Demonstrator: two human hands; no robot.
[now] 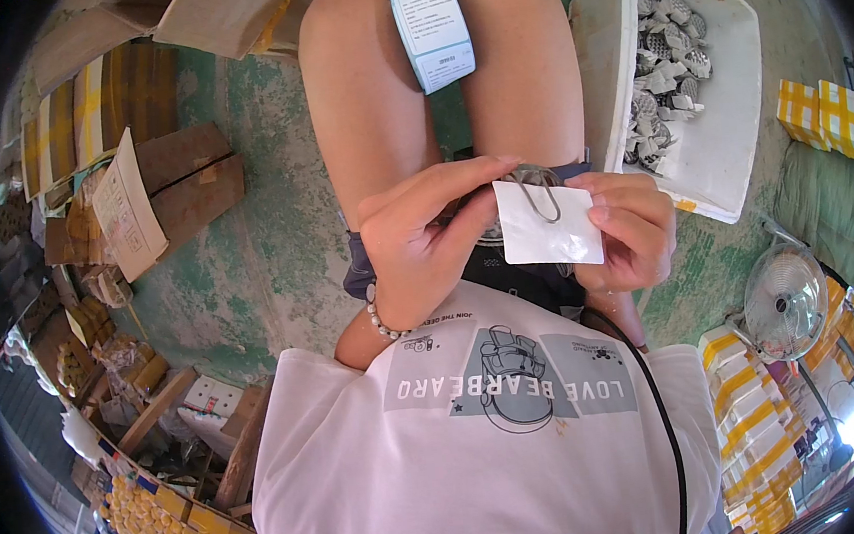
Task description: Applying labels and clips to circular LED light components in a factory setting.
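A small white label (551, 239) is pinched at its right edge by the thumb and fingers of my right hand (637, 228). Across its upper part lies a bent wire loop (554, 214) of a metal piece. My left hand (422, 229) has thumb and fingers closed around that metal piece, whose body is mostly hidden behind the label and fingers. Between my knees sits a strip of printed labels (434, 31). To the right, a white foam box (732, 158) contains several metal pieces (668, 57) with white labels on them.
Cardboard boxes (180, 186) stand at the left, beside a wooden-framed crate (158, 414). At the right are a standing fan (787, 299), yellow-taped packages (821, 115) and stacked taped boxes (749, 412). A dark cord (663, 399) runs down my shirt.
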